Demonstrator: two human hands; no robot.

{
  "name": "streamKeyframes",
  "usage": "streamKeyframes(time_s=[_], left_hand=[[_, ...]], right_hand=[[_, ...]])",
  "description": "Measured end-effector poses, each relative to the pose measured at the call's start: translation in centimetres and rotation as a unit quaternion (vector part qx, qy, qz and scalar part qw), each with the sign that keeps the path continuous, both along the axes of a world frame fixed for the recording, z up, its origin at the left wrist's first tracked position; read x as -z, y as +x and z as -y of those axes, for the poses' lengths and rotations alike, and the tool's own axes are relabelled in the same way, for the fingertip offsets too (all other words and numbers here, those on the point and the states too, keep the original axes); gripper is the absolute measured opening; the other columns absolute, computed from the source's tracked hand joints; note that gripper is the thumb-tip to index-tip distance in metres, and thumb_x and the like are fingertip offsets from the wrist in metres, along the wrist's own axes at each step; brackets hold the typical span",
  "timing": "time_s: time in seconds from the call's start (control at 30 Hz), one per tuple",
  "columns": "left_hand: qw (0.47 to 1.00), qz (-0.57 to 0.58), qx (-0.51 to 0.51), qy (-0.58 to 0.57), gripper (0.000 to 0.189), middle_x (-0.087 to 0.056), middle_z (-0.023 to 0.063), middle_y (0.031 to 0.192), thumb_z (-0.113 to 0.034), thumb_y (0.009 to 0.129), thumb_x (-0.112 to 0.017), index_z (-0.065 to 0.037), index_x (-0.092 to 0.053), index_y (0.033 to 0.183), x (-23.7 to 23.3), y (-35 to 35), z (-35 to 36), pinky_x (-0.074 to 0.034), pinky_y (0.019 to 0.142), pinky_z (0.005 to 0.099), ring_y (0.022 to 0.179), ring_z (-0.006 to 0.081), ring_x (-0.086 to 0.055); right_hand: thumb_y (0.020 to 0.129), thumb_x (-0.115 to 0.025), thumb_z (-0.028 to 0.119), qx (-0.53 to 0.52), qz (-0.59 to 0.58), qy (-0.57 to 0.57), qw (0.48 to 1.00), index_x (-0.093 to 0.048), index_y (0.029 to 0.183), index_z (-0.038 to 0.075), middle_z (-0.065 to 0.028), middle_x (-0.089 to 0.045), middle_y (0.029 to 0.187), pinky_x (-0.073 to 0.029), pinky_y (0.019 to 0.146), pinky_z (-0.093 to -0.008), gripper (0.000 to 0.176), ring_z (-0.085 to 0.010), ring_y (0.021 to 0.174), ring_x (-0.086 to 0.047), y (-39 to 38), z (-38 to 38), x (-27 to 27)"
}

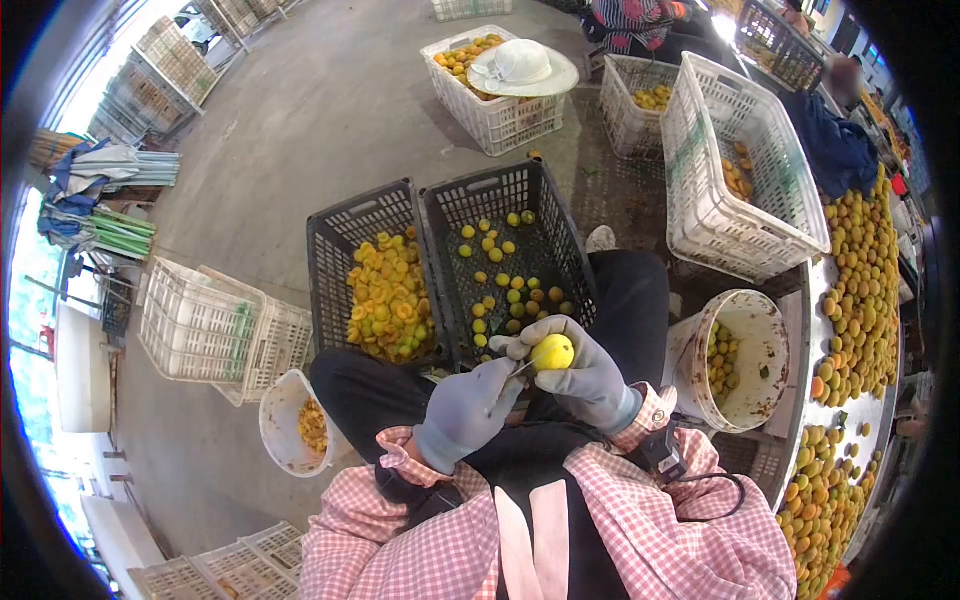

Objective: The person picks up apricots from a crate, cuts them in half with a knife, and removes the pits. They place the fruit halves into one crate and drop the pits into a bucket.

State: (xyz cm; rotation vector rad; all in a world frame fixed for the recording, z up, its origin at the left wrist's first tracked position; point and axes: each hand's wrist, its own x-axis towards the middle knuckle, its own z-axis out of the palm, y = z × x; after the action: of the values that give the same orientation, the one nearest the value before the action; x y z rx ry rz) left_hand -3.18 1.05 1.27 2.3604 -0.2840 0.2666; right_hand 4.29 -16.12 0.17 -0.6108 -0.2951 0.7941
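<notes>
The gray-gloved right hand [592,380] pinches a round yellow fruit [553,352], partly covered, by the near edge of a black plastic crate [482,200]; the gray-gloved left hand [465,408] grips a thin tool [522,369], mostly hidden.

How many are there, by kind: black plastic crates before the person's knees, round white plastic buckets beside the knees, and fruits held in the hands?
Black rectangular plastic crates: 2
Round white plastic buckets: 2
Yellow round fruit in grey-gloved right hand: 1
Total: 5
</notes>
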Motion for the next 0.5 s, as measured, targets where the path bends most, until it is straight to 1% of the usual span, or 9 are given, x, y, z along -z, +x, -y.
streamKeyframes(time_s=[0.07,0.13,0.2,0.27,0.3,0.37,0.4,0.47,0.5], left_hand=[[1.0,0.001,0.001,0.002,0.021,-0.063,0.0142,0.082,-0.013,0.085,-0.062,-0.004,-0.056,0.102,-0.2,-0.2,0.0,-0.048,0.054,0.0413,0.068,0.034,-0.062],[1.0,-0.013,0.014,0.014,0.025,-0.062,0.0187,0.078,-0.013,0.083,-0.065,-0.002,-0.056,0.103,-0.5,-0.4,0.1,-0.048,0.054,0.0424,0.068,0.0386,-0.062],[0.999,-0.019,0.018,0.03,0.026,-0.062,0.019,0.077,-0.013,0.083,-0.066,-0.001,-0.055,0.104,-0.3,-0.4,0.0,-0.048,0.054,0.0423,0.068,0.0385,-0.062],[0.998,-0.024,0.017,0.047,0.028,-0.062,0.0193,0.077,-0.013,0.082,-0.066,-0.001,-0.054,0.104,-0.5,-0.3,0.1,-0.048,0.053,0.0421,0.068,0.0384,-0.062],[0.999,-0.029,0.015,0.039,0.024,-0.06,0.0183,0.078,-0.013,0.082,-0.064,-0.003,-0.051,0.099,-0.8,0.0,0.2,-0.047,0.054,0.0432,0.068,0.0379,-0.061],[0.999,-0.034,0.012,0.031,0.021,-0.058,0.0174,0.078,-0.013,0.082,-0.063,-0.004,-0.048,0.094,-0.9,0.5,0.1,-0.046,0.055,0.0443,0.067,0.0375,-0.06],[0.999,-0.042,0.025,0.001,0.023,-0.059,0.0183,0.079,-0.014,0.082,-0.063,-0.004,-0.048,0.097,-0.6,0.9,0.0,-0.046,0.056,0.0449,0.069,0.0383,-0.06],[0.998,-0.05,0.038,-0.029,0.025,-0.059,0.0192,0.08,-0.014,0.082,-0.063,-0.003,-0.048,0.1,-0.5,1.5,-0.1,-0.046,0.057,0.0456,0.071,0.0391,-0.061],[0.996,-0.064,0.037,-0.049,0.027,-0.06,0.0198,0.08,-0.015,0.083,-0.063,-0.003,-0.048,0.102,-0.5,1.7,0.0,-0.047,0.058,0.046,0.072,0.0401,-0.061]], right_hand=[[0.083,-0.066,0.001,-0.014,0.015,0.015,1.0,-0.049,0.119,0.006,-0.0097,-0.056,0.117,-0.037,0.108,-0.0427,0.041,-0.0261,0.13,-0.044,0.1,0.0,0.6],[0.083,-0.066,0.001,-0.026,0.008,0.02,0.999,-0.048,0.119,0.006,-0.0097,-0.056,0.117,-0.036,0.108,-0.0429,0.04,-0.0261,0.13,-0.043,0.0,0.1,0.2],[0.083,-0.066,0.001,-0.038,-0.001,0.026,0.999,-0.048,0.119,0.005,-0.0096,-0.056,0.117,-0.035,0.109,-0.043,0.04,-0.0261,0.13,-0.043,-0.2,0.2,-0.3],[0.083,-0.067,0.002,-0.025,0.042,0.02,0.999,-0.048,0.119,0.005,-0.0108,-0.056,0.121,-0.035,0.109,-0.0413,0.041,-0.0256,0.13,-0.043,0.0,0.0,-0.7],[0.083,-0.067,0.002,-0.026,0.044,0.022,0.998,-0.048,0.119,0.005,-0.0108,-0.056,0.121,-0.035,0.109,-0.0413,0.041,-0.0256,0.13,-0.043,0.0,-0.2,-0.8],[0.083,-0.069,0.004,0.014,0.113,-0.031,0.993,-0.047,0.119,0.005,-0.0136,-0.054,0.126,-0.035,0.108,-0.0396,0.043,-0.0259,0.128,-0.045,0.1,-0.6,-0.7],[0.083,-0.069,0.004,0.015,0.115,-0.032,0.993,-0.047,0.119,0.005,-0.0136,-0.054,0.126,-0.035,0.108,-0.0396,0.043,-0.0259,0.128,-0.045,0.1,-0.7,-0.7],[0.084,-0.069,0.008,0.077,0.159,-0.111,0.978,-0.045,0.121,0.005,-0.0161,-0.054,0.129,-0.038,0.105,-0.0377,0.044,-0.025,0.125,-0.049,0.2,-1.0,-0.6],[0.084,-0.069,0.008,0.079,0.159,-0.111,0.978,-0.045,0.121,0.005,-0.0161,-0.054,0.129,-0.038,0.105,-0.0377,0.044,-0.025,0.125,-0.049,0.2,-1.1,-0.5]])
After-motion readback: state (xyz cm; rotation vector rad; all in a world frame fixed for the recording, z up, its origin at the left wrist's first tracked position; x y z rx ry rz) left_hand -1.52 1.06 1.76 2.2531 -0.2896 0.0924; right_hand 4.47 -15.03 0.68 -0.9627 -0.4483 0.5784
